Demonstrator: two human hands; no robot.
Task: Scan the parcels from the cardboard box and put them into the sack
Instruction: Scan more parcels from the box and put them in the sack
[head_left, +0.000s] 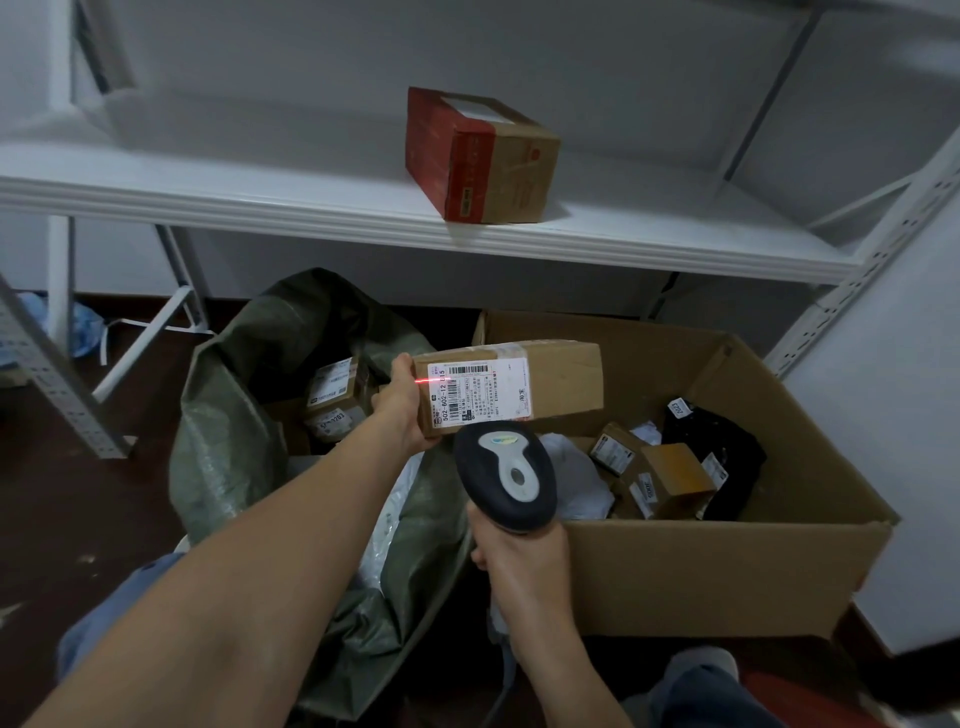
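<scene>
Parcel (545, 382), clamped at its label end by left hand (402, 402): steer scanner (506, 475), gripped in right hand (519, 558), until its red line (428, 382) crosses 1 barcode fully.

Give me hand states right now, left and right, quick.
Left hand: closed on the brown parcel, holding it up by its left end.
Right hand: closed around the scanner handle, aimed at the parcel's label.
</scene>
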